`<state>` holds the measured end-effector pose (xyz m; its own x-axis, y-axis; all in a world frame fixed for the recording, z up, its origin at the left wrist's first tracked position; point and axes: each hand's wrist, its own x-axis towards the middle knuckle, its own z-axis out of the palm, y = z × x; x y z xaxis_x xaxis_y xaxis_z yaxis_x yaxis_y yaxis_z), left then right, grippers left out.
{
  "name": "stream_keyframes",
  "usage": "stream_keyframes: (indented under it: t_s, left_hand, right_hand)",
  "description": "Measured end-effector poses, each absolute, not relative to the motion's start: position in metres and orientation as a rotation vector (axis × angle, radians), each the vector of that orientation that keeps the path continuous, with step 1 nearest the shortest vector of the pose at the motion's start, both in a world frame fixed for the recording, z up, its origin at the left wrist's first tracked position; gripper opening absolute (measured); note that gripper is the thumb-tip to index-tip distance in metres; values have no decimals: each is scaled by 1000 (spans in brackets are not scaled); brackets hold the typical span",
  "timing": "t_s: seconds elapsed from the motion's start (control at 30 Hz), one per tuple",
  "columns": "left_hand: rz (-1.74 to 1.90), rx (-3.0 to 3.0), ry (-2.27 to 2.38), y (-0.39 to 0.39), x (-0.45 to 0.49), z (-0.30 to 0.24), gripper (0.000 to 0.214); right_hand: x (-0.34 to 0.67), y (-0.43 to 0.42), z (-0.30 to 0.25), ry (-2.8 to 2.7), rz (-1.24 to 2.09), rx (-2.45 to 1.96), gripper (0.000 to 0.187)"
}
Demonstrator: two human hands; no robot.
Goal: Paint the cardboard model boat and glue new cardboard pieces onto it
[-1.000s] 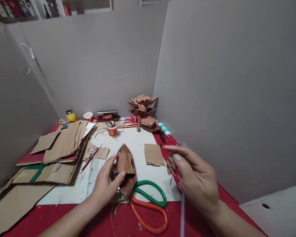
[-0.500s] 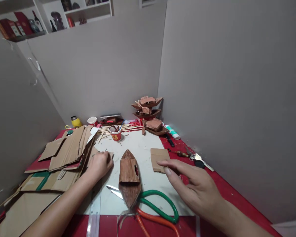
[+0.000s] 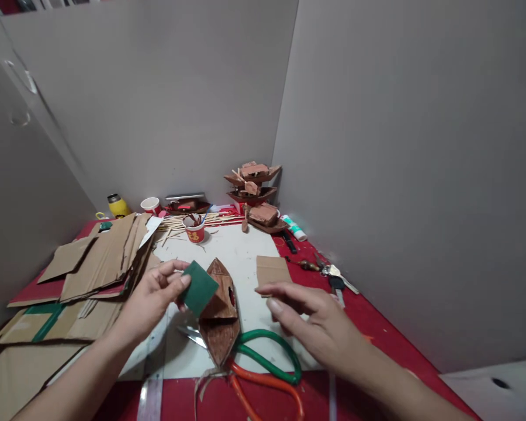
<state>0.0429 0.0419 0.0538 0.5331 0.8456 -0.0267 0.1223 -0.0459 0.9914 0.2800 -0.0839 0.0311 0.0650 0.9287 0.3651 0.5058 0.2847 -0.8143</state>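
Note:
Pinched between the thumb and fingers of my left hand (image 3: 162, 292) is a small green-faced square piece (image 3: 200, 289), perhaps cardboard. It is held up in front of a brown model boat (image 3: 221, 327) and hides part of the boat's left side. My right hand (image 3: 311, 318) hovers with thumb and forefinger apart and nothing between them. Just behind its fingertips lies a brown cardboard square (image 3: 274, 269) on the white board, partly covered by the hand. Scissors with one green and one orange handle (image 3: 274, 354) lie under the boat, blades pointing left.
Cardboard sheets (image 3: 100, 263) are piled on the left. A red paper cup (image 3: 196, 231) and thin wooden sticks (image 3: 219, 219) stand farther back, near stacked model boats (image 3: 252, 187). Keys (image 3: 337, 278) lie on the red cloth at right. Grey panels (image 3: 179, 105) enclose the table.
My left hand has lifted a piece off the board and brought it toward the boat, green face showing. My right hand stays open. The view has tilted down and turned slightly right.

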Motion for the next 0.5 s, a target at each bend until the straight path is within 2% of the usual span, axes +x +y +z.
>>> stream_keyframes:
  t_s: [0.1, 0.2, 0.37, 0.5]
  left_hand:
    - [615, 1441, 752, 9, 63, 55, 32]
    - [577, 1486, 728, -6, 72, 56, 30]
    - [675, 1611, 824, 6, 50, 50, 31]
    - [471, 1805, 994, 8, 27, 31, 43]
  right_hand:
    - [269, -86, 30, -1491, 958, -1295, 26]
    - [261, -89, 29, -1415, 1131, -1246, 27]
    - [263, -87, 27, -1367, 844, -1306, 25]
    - [262, -81, 19, -1445, 610, -1347, 19]
